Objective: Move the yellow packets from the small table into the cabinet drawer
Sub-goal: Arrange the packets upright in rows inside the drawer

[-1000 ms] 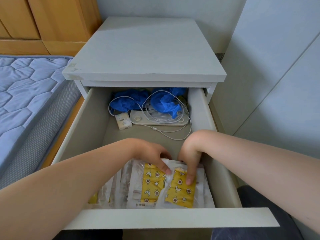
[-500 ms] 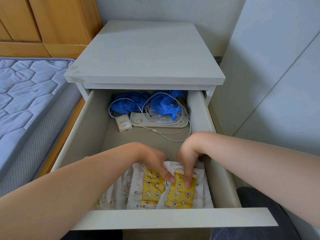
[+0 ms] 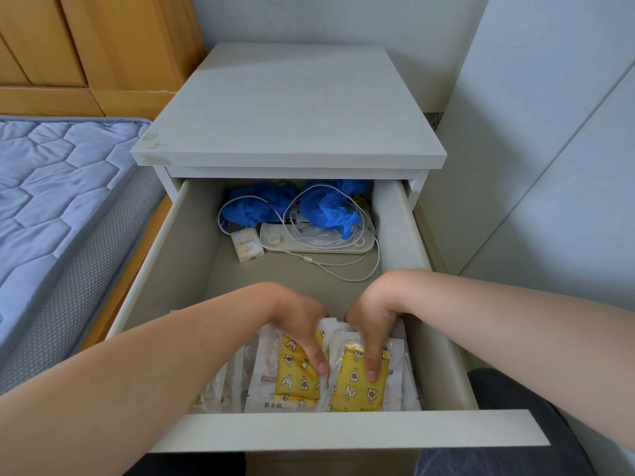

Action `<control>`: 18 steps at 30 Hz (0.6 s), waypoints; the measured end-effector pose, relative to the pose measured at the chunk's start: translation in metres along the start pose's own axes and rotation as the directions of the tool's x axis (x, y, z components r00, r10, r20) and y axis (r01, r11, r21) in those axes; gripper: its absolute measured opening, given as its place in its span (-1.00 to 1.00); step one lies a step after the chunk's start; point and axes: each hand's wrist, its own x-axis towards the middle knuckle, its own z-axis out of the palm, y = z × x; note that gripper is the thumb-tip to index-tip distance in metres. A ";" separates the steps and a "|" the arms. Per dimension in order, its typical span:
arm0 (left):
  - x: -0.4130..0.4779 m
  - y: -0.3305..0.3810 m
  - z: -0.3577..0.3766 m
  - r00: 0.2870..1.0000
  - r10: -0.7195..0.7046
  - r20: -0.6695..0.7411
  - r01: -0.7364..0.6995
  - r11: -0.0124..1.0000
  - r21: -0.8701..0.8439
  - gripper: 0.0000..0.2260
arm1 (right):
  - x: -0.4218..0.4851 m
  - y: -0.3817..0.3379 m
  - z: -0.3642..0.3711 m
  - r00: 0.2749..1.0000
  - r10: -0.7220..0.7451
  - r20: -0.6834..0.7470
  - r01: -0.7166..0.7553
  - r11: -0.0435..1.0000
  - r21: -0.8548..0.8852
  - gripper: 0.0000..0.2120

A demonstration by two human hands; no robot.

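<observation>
I see my left hand (image 3: 299,322) and right hand (image 3: 374,321) side by side, fingers straight and gripping nothing. They press flat on the yellow packets (image 3: 354,389), which lie beneath my fingertips along the front edge of the drawer (image 3: 343,431).

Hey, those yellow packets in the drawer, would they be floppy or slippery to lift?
Probably floppy: the yellow packets show crinkled, buckled clear film. Likely slippery, since that film looks glossy. Seemingly light, being thin and flat.
</observation>
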 end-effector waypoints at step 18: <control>-0.001 0.002 0.000 0.994 0.111 -0.009 -0.110 0.992 0.055 -0.17 | -0.005 0.002 0.015 0.987 0.014 -0.163 -0.044 0.982 -0.181 -0.19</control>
